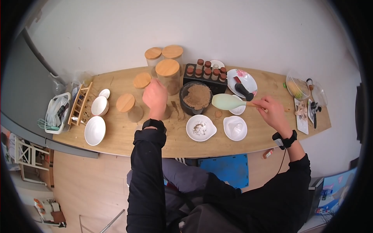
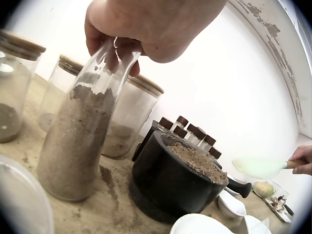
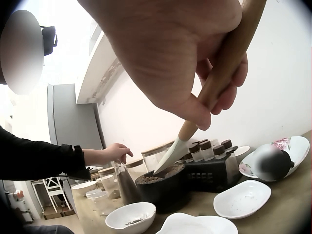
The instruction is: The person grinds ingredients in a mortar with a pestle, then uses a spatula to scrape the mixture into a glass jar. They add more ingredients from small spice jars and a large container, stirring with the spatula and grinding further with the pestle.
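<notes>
My left hand (image 1: 155,96) grips the neck of a clear glass carafe (image 2: 80,141) that stands on the table, largely filled with brown powder. To its right is a black mortar (image 2: 161,180) heaped with more brown powder (image 1: 198,97). In my right hand (image 1: 270,112) is the wooden handle of a spatula (image 1: 227,101) with a pale green head. That head hangs just right of the mortar in the head view and bears no visible powder. A black pestle (image 1: 244,92) lies in a floral-patterned dish (image 1: 232,77) behind the spatula.
A black rack (image 1: 210,82) of brown-capped spice jars stands behind the mortar. Glass jars with wooden lids (image 1: 168,68) cluster around my left hand. White bowls (image 1: 194,134) line the front edge, one with scraps inside. Spilled powder (image 2: 109,185) streaks the wood beside the mortar.
</notes>
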The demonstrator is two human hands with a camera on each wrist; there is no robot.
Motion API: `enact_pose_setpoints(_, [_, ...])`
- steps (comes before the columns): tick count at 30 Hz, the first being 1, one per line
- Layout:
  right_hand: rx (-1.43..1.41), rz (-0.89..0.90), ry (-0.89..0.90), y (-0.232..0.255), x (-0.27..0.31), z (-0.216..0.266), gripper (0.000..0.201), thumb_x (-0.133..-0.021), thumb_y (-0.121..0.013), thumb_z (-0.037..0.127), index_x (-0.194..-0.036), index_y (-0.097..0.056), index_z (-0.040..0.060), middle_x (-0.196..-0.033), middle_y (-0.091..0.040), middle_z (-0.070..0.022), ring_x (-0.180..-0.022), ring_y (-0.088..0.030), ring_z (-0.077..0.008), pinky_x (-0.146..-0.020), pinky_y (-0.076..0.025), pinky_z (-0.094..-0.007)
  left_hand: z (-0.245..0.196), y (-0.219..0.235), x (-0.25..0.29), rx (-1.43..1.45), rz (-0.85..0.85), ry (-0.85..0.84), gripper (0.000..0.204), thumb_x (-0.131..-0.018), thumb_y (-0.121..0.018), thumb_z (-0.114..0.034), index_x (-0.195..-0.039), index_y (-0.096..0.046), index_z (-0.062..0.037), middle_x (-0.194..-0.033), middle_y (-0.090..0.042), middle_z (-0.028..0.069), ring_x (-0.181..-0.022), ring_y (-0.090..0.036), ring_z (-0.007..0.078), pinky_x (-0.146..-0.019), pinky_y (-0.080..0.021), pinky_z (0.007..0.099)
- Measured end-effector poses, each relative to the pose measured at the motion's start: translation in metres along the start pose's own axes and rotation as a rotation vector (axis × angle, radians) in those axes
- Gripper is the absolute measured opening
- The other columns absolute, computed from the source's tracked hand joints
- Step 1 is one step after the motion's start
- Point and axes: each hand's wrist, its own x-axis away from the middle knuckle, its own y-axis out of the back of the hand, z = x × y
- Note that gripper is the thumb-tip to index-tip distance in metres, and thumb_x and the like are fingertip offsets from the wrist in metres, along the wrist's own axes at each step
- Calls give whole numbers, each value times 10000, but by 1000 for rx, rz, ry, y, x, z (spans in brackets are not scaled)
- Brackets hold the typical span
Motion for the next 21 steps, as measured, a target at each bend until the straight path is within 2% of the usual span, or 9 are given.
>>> enact_pose_setpoints(5, [-41,37,-14,4,20,19,282,-734,-678,35,-995,-695,138,-839,-595,-44,-677,-618,-198,-593,-474,-327,0,0,0,6,-7,-1,254,-899,-479,-287,-826,-632,-97,-731,-653,165,-698,-639,361,-590,-489,468])
enact_pose_setpoints(11, [-78,38,-48,-9,25,21,279,-745,-671,63,-993,-703,188,-810,-579,-24,-691,-591,-215,-583,-468,-335,-1,2,0,0,4,6,246,-898,-476,-280,-849,-644,-108,-743,-659,160,-710,-644,352,-602,-494,462])
enact_pose_setpoints(21, [-64,21,-49,-13,28,22,294,-736,-682,79,-1001,-701,203,-800,-568,-17,-677,-588,-210,-559,-464,-337,-2,4,0,4,18,9,249,-900,-475,-283,-847,-643,-107,-744,-659,158,-713,-642,353,-605,-492,460])
